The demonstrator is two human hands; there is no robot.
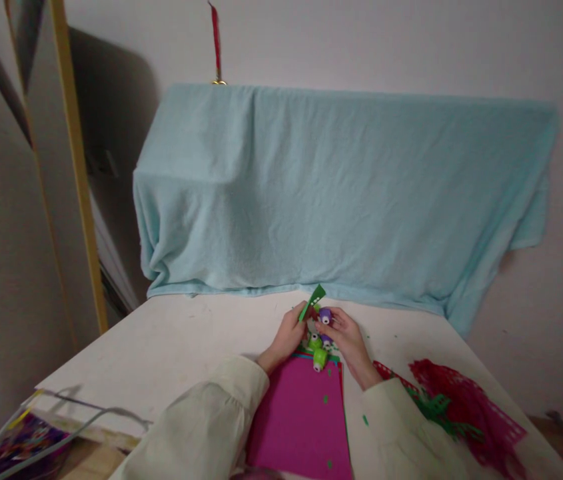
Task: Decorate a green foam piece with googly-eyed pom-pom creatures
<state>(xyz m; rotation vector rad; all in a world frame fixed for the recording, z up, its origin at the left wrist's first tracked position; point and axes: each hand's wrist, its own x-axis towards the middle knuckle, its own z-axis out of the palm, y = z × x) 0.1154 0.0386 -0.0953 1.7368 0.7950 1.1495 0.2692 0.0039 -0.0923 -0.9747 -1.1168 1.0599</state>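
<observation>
My left hand (pixel 291 333) is closed on a strip of green paper (pixel 312 303) with a row of small punched holes, its end sticking up. Close beside it, my right hand (pixel 344 335) has its fingers around a small purple craft punch (pixel 325 314). A second purple punch (pixel 326 341) is partly hidden below those fingers. Two lime-green punches, an upper one (pixel 315 341) and a lower one (pixel 320 360), sit between my wrists at the top of a magenta paper sheet (pixel 296 417). Other coloured sheets show under its edges.
Red, magenta and green punched paper scraps (pixel 466 410) are heaped at the right of the white table (pixel 186 347). Tiny green bits (pixel 366 420) are scattered about. A light blue cloth (pixel 351 193) drapes behind. A pale cable or tube (pixel 68 437) curves at the lower left.
</observation>
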